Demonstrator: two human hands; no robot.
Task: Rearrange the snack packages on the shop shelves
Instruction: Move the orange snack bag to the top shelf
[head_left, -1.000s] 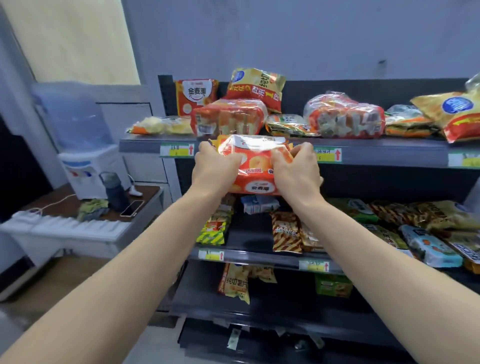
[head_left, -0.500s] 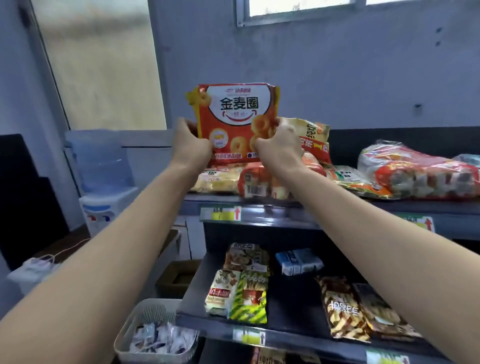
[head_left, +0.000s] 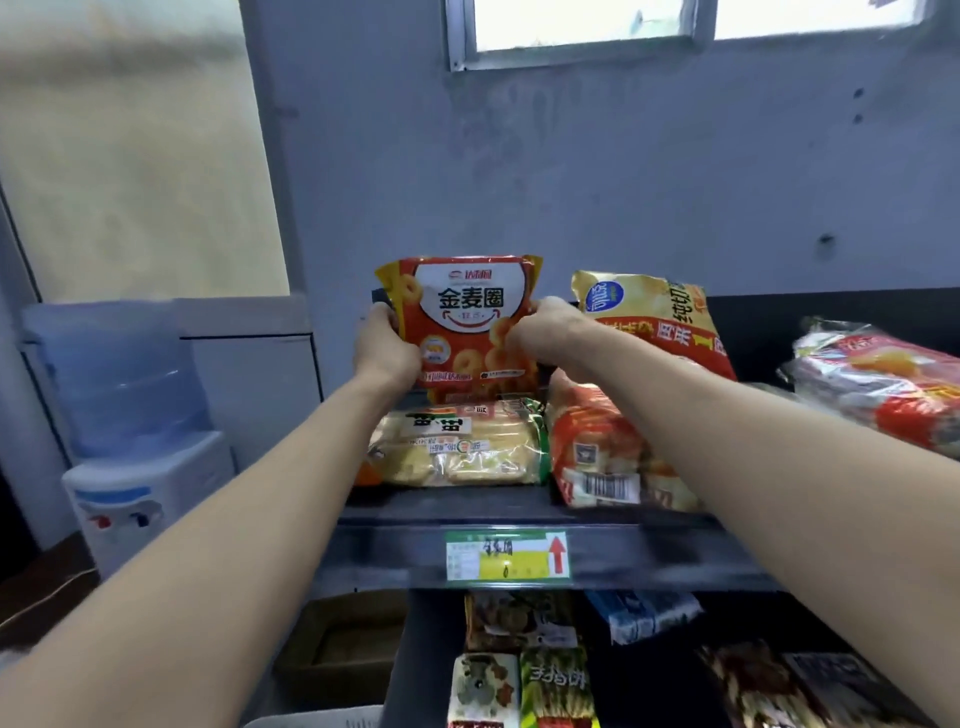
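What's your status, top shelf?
Both hands on: left hand and right hand grip orange snack bag, upright. Behind bread pack. Close at right: yellow bag.

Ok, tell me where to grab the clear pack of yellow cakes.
Probably pinch its front long edge from the front, thumb on top: the clear pack lies flat along the shelf lip, an orange pack crowds its right end, and the held ring-snack bag blocks the back.

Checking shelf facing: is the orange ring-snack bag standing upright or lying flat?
Upright. The orange ring-snack bag is held vertical, label facing out, by the left hand and right hand at its sides.
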